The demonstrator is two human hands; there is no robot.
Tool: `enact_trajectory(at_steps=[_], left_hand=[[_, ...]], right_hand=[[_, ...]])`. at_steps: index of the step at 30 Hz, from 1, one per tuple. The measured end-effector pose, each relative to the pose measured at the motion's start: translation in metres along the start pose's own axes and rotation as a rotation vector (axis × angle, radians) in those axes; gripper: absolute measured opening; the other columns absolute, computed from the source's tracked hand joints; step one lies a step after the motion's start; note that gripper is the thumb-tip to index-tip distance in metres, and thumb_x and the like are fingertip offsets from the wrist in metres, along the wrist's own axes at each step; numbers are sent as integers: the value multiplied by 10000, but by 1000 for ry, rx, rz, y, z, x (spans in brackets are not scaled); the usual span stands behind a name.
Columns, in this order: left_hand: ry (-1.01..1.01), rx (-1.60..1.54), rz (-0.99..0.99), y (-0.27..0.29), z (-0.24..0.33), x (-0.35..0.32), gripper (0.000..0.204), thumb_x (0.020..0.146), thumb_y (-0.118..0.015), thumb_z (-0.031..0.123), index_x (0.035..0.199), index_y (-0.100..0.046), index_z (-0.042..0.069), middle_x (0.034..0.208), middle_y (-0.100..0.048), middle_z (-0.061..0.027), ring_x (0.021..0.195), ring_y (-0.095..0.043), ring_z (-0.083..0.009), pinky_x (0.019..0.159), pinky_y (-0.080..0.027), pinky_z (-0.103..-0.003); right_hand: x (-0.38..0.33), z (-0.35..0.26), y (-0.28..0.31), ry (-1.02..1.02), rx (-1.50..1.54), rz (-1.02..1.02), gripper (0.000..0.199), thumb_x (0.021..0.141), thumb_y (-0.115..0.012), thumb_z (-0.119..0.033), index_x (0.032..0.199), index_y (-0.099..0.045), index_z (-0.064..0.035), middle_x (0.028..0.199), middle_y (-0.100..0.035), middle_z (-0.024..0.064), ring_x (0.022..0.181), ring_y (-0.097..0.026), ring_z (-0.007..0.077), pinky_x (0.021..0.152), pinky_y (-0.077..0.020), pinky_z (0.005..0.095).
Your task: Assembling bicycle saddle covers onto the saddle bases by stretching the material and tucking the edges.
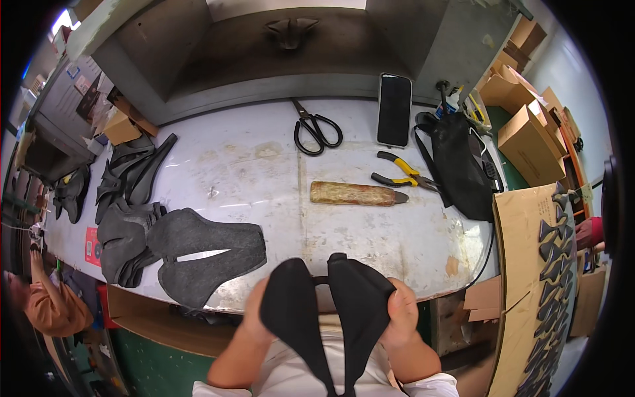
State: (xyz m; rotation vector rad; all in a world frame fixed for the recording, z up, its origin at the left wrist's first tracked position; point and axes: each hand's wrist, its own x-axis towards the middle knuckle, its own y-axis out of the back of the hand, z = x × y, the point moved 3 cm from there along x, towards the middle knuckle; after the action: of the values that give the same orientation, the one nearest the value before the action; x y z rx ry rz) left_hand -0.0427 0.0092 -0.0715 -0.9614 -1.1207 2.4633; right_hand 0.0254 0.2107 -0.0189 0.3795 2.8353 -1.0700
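Observation:
Close to my body, between both hands, is a black saddle cover (357,294) with two broad wings, a long gap down its middle and a narrow tip toward me. My left hand (256,316) grips the edge of its left wing. Around the right wing's edge, my right hand (401,316) is closed, thumb on top. Left of my hands, a flat dark grey saddle-shaped piece (205,271) with a slit lies on the table, against a stack of similar grey pieces (126,241).
On the white table (264,178) lie black-handled scissors (317,132), a phone (395,109), yellow-handled pliers (407,173), a wooden-handled blade (357,193) and a black fabric bundle (460,162). A grey metal box (264,89) stands behind. Cardboard (526,245) edges the right side. Another person (56,308) is far left.

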Motion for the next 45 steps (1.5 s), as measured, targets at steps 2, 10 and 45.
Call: enact_trajectory(at_steps=[2, 10, 45], left_hand=[[-262, 303, -302, -11, 25, -4, 560, 1016, -399, 422, 1246, -526, -72, 1050, -649, -123, 909, -627, -186, 823, -505, -298], [-725, 1246, -145, -63, 66, -25, 129, 820, -724, 58, 744, -653, -18, 629, -585, -89, 540, -543, -170, 507, -392, -291], [-410, 1052, -371, -74, 39, -31, 262, 1014, -485, 195, 848, -555, 5, 816, -539, -36, 746, -487, -132, 682, -399, -285]], right_hand=[[3, -7, 17, -24, -191, -108, 417, 984, -558, -412, 923, -573, 0, 829, -586, 7, 720, -511, 67, 621, -417, 224], [20, -33, -4, 442, -1227, 12, 191, 832, -729, -107, 893, -584, 0, 786, -578, 124, 700, -564, 207, 625, -447, 318], [-16, -2, -35, 394, -980, -441, 434, 891, -617, 64, 1288, -441, 71, 1038, -651, 164, 922, -647, 152, 793, -511, 250]])
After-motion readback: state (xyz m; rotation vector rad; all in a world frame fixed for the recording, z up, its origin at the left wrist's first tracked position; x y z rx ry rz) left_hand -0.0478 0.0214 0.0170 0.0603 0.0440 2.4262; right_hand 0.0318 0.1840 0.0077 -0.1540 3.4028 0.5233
